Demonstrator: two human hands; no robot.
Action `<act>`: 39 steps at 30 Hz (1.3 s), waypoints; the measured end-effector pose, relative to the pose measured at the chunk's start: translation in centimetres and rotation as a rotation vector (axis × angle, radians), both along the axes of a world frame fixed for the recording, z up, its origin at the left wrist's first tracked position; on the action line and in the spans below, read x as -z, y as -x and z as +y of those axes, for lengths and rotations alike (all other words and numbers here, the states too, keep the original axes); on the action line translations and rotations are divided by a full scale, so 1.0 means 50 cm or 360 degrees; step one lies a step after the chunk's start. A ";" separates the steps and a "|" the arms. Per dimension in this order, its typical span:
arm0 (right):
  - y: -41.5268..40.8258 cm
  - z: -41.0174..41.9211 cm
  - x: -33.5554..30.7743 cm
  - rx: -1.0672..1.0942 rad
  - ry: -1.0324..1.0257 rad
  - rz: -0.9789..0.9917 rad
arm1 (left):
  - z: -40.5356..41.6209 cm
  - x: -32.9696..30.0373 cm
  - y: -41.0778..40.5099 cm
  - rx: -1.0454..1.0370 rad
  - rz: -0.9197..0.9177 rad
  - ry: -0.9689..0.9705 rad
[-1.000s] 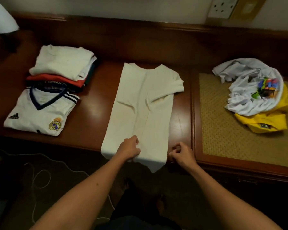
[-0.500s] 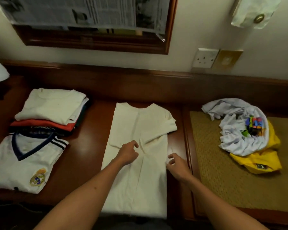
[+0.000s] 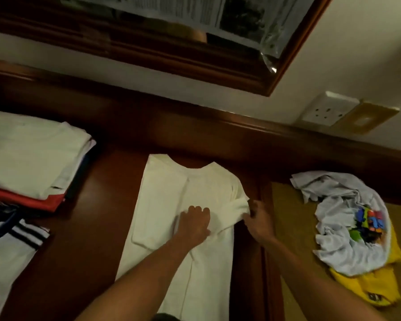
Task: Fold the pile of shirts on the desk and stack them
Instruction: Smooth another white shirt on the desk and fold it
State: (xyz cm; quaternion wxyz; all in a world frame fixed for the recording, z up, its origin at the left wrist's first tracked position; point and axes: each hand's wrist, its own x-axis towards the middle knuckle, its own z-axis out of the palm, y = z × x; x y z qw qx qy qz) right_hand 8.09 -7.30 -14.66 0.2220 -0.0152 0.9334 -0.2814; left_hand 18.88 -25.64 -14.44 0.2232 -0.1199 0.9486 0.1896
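Observation:
A cream shirt [image 3: 195, 186] lies lengthwise in the middle of the dark wooden desk [image 3: 83, 228], its sides folded in. My left hand [image 3: 195, 222] presses down on its middle. My right hand [image 3: 258, 218] pinches the shirt's right sleeve [image 3: 237, 208] at its end and lifts it a little. At the left stands a stack of folded shirts [image 3: 30, 154], white on top with red below. A folded white jersey with dark stripes [image 3: 12, 249] lies in front of it. At the right, a crumpled white shirt with a coloured print [image 3: 347, 225] lies on a yellow shirt [image 3: 370, 288].
The unfolded shirts rest on a woven tan mat [image 3: 294, 262] set into the desk's right part. A framed mirror [image 3: 162, 42] hangs on the wall behind, with a wall socket [image 3: 326, 111] to its right.
Both hands moved up the cream shirt from its hem to its middle. My right hand took hold of the right sleeve. The view tilted upward and closer.

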 end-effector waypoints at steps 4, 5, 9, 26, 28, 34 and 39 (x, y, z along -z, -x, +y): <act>0.049 -0.042 -0.011 0.0122 -0.0046 -0.0244 | 0.009 0.014 -0.002 -0.0076 -0.0044 -0.0096; 0.058 -0.049 -0.019 0.0128 -0.0076 -0.0212 | 0.002 0.013 -0.002 -0.0128 -0.0031 -0.0200; 0.075 -0.114 -0.079 -0.0064 -0.0098 0.0074 | -0.044 -0.010 -0.020 -0.0523 0.0053 -0.0887; 0.102 -0.246 -0.044 -0.0416 -0.0244 0.0000 | -0.181 -0.004 -0.102 -0.1857 -0.0095 -0.1866; 0.083 -0.225 -0.031 -0.0500 -0.0365 -0.0121 | -0.174 -0.009 -0.096 -0.1874 -0.0073 -0.1823; 0.015 -0.332 -0.033 -0.0990 -0.0054 0.0048 | -0.152 -0.002 -0.136 -0.1685 -0.0028 -0.1323; -0.026 -0.443 -0.031 -0.1194 -0.0170 -0.0258 | -0.128 -0.003 -0.170 -0.1659 0.0013 -0.1085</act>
